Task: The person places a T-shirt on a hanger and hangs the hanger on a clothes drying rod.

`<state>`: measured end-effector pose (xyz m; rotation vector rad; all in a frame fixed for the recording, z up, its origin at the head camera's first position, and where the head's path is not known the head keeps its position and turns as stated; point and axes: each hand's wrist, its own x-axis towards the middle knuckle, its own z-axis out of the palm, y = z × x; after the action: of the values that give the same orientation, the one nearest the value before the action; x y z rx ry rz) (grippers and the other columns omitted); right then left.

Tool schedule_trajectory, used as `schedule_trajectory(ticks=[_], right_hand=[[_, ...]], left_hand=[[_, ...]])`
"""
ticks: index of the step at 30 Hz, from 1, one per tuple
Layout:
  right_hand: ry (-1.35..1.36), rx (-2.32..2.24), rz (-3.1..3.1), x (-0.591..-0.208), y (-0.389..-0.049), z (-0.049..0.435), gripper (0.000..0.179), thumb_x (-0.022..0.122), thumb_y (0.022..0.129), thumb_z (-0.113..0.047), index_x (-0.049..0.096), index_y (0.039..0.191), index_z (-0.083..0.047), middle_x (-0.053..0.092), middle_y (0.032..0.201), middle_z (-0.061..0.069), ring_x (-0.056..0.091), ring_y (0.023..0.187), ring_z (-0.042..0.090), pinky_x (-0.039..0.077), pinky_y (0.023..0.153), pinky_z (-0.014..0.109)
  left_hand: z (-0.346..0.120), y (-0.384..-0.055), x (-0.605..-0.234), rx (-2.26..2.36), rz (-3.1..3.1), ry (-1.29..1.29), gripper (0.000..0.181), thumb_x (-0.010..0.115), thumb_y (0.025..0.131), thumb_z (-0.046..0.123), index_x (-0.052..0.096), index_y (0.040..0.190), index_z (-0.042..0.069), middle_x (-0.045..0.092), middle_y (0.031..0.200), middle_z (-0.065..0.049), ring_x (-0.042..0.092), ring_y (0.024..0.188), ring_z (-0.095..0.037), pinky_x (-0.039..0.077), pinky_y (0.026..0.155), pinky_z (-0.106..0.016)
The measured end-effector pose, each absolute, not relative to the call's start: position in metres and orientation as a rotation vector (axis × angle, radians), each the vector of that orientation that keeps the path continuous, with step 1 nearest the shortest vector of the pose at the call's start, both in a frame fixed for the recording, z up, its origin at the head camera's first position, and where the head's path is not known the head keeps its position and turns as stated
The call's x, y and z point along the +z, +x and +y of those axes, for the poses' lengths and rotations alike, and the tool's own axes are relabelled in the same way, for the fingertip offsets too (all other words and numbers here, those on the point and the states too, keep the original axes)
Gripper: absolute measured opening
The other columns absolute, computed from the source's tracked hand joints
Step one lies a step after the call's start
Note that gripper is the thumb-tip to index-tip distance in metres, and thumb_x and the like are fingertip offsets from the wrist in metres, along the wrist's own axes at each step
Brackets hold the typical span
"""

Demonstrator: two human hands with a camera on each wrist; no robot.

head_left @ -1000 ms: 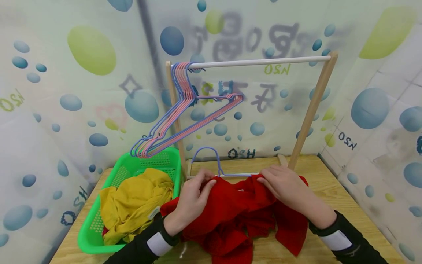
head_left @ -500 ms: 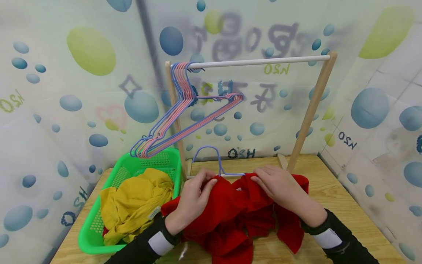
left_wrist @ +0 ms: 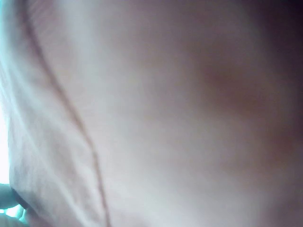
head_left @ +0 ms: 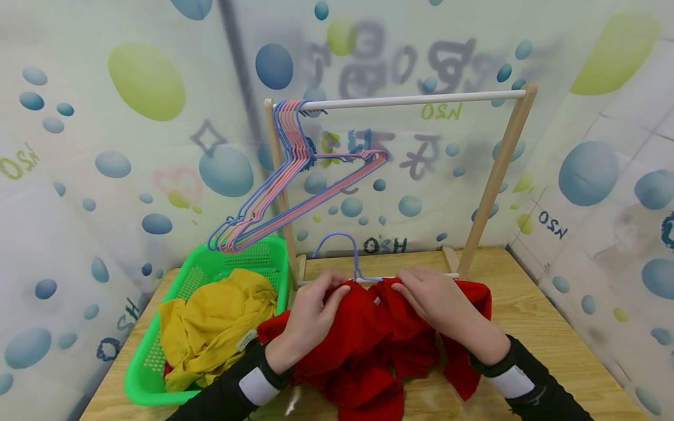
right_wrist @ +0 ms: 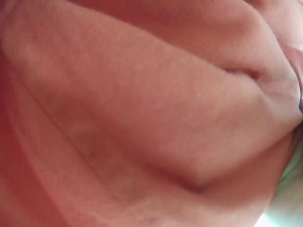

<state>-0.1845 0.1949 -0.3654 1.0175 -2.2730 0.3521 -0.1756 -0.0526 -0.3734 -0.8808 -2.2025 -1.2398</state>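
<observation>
A red shirt (head_left: pixel 363 336) lies bunched on the table, its neckline facing the rack and a small white label showing inside. The hook of a blue hanger (head_left: pixel 356 260) stands up out of the neck opening; most of the hanger is hidden under the cloth. My left hand (head_left: pixel 305 321) pinches the shirt between thumb and fingers left of the hook. On the right side of the neckline, my right hand (head_left: pixel 442 301) grips the fabric over the hanger's arm. Folds of the shirt (right_wrist: pixel 165 104) fill the right wrist view; the left wrist view is blurred, pale cloth.
A wooden rack with a white rail (head_left: pixel 421 100) stands behind the shirt. Several blue and pink hangers (head_left: pixel 293 146) hang at its left end. To the left, a green basket (head_left: pixel 158 399) holds a yellow garment (head_left: pixel 216 316). The wooden table (head_left: pixel 553 356) extends right.
My right hand has moved left along the hanger, drawing the neckline towards the hook. The hook has shifted slightly right; my left hand has barely moved.
</observation>
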Motion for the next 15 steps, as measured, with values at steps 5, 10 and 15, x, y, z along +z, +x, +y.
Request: schedule_trajectory(ticks=[5, 10, 15], right_hand=[[1.012, 0.387, -2.286, -0.365, -0.184, 0.190, 0.026, 0.050, 0.099, -0.028, 0.045, 0.078, -0.013, 0.031, 0.066, -0.008, 0.036, 0.063, 0.008, 0.032, 0.059, 0.020], [1.007, 0.384, -2.287, -0.364, -0.183, 0.187, 0.023, 0.053, 0.098, -0.026, 0.047, 0.079, -0.014, 0.032, 0.066, -0.008, 0.037, 0.063, 0.007, 0.032, 0.059, 0.020], [1.007, 0.385, -2.275, -0.363, -0.183, 0.183, 0.022, 0.053, 0.097, -0.025, 0.047, 0.080, -0.014, 0.033, 0.067, -0.008, 0.038, 0.064, 0.007, 0.033, 0.059, 0.021]], left_hand=[[-0.050, -0.176, -0.374, -1.230, -2.197, -0.898, 0.006, 0.058, 0.094, 0.014, 0.061, 0.099, 0.012, 0.066, 0.086, 0.002, 0.055, 0.070, -0.004, 0.045, 0.061, -0.017], [-0.048, -0.176, -0.374, -1.204, -2.194, -0.906, 0.004, 0.059, 0.094, 0.013, 0.061, 0.098, 0.011, 0.065, 0.084, 0.002, 0.054, 0.069, -0.003, 0.045, 0.060, -0.017], [-0.045, -0.176, -0.373, -1.203, -2.203, -0.913, 0.005, 0.059, 0.094, 0.013, 0.060, 0.098, 0.011, 0.065, 0.084, 0.002, 0.053, 0.067, -0.004, 0.044, 0.059, -0.017]])
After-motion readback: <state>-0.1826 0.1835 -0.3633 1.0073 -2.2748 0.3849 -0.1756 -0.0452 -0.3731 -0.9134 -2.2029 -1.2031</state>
